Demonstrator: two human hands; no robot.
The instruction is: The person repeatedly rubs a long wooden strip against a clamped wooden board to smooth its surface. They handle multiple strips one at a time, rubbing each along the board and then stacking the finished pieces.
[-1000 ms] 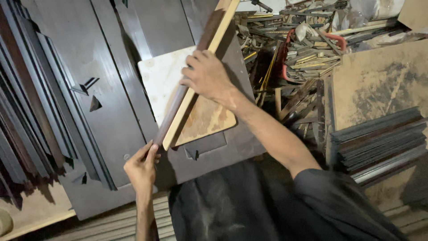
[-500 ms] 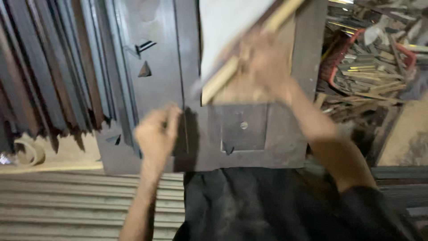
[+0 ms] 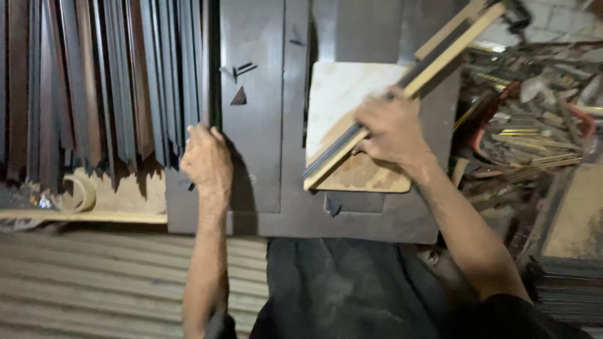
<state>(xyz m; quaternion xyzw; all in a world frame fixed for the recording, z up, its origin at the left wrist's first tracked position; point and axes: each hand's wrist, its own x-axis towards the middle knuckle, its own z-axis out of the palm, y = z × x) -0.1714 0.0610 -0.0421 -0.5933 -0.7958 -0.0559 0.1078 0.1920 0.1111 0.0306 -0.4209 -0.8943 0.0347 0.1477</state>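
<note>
Item: long wooden strip (image 3: 402, 94), slanting up-right across a pale board (image 3: 342, 100), my right hand (image 3: 392, 129) fingers clamped round it to keep it steady; my left hand (image 3: 204, 160), fingers curled, braces the dark metal sheet (image 3: 257, 125) beside stacked dark strips (image 3: 94, 81).

We stand in a cluttered workshop: dark metal strips (image 3: 94, 81) stacked left, scrap offcuts (image 3: 527, 125) heaped right.
</note>
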